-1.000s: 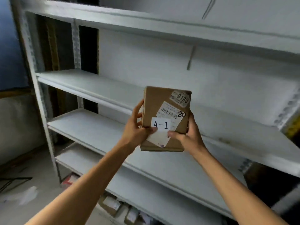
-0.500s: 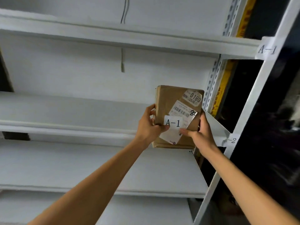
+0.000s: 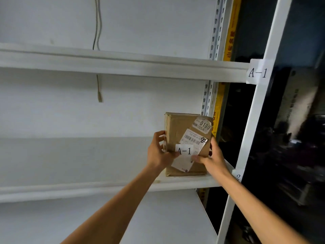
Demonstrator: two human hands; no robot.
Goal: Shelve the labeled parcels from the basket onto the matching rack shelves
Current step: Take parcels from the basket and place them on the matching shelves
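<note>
Brown cardboard parcel (image 3: 181, 127), marked A-1, is standing upright with the left hand (image 3: 158, 154) gripping its left edge and the right hand (image 3: 213, 156) gripping its right. It is sitting at the lower shelf (image 3: 88, 188) lip, touching or not I cannot tell. The A-1 tag (image 3: 257, 73) is marking the upper shelf (image 3: 123, 66) directly overhead, whose top is hiding from below.

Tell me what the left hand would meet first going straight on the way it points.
The left hand grips the A-1 parcel; pushed onward together, they would probably reach the white back wall next, though depth is unclear.
</note>
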